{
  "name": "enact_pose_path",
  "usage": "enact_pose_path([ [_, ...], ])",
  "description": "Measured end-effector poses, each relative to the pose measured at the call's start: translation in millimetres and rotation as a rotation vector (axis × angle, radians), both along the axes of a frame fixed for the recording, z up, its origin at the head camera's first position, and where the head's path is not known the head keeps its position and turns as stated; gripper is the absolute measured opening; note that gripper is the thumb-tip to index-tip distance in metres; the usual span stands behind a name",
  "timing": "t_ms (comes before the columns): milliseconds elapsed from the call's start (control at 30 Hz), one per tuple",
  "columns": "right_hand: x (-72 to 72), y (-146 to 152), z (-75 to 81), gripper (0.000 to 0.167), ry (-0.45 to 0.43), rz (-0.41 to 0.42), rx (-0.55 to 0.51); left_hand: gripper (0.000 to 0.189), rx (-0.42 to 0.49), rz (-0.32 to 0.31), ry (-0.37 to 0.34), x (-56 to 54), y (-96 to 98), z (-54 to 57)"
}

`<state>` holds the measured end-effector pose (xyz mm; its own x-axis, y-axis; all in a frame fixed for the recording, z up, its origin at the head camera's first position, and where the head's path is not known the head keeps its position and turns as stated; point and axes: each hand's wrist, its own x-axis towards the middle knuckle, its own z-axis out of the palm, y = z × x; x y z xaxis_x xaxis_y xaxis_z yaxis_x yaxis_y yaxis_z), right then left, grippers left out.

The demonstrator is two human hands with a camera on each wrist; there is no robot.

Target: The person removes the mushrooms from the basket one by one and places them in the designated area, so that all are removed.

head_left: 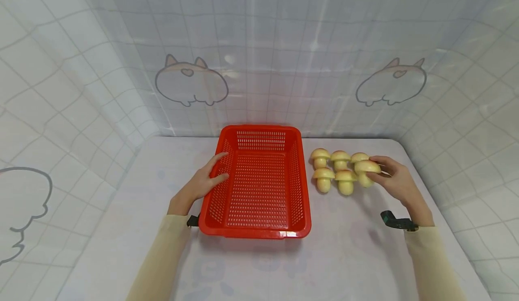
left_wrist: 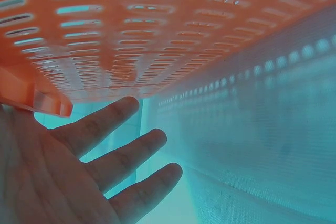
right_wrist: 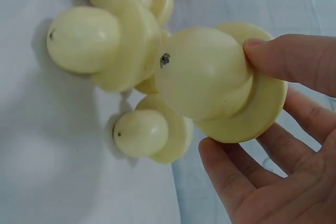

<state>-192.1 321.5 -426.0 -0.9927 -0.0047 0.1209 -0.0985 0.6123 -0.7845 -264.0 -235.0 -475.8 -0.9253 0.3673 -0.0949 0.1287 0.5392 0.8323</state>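
Note:
My right hand (head_left: 391, 177) pinches a glossy yellow toy mushroom (head_left: 366, 167) by its cap, thumb on one side and fingers on the other. In the right wrist view, the held mushroom (right_wrist: 202, 77) has its stem end, with a dark spot, towards the camera. Beside it, several matching mushrooms (head_left: 346, 187) lie in two rows on the table. At the red slotted basket (head_left: 255, 233), my left hand (head_left: 200, 181) rests on the left rim, thumb and forefinger reaching over it. Three straight, spread fingers (left_wrist: 128, 161) show outside the basket wall in the left wrist view.
The basket stands at the table's middle, left of the mushrooms. A pale cloth covers the table (head_left: 259, 274). Grid-patterned curtains (head_left: 267, 57) rise behind the table and along both sides. Each wrist carries a dark camera mount (head_left: 399, 222).

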Motion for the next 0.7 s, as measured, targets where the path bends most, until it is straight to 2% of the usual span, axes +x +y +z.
enact_pose_path([
  [233, 0.6, 8, -5.8, 0.050, 0.002, -0.003, 0.027, 0.075, -0.002, 0.006, 0.009, 0.8, -0.3, -0.9],
  [700, 4.4, 19, -21.7, 0.054, -0.053, -0.043, 0.089, 0.073, 0.013, 0.016, -0.011, 0.8, 1.6, -0.1],
])
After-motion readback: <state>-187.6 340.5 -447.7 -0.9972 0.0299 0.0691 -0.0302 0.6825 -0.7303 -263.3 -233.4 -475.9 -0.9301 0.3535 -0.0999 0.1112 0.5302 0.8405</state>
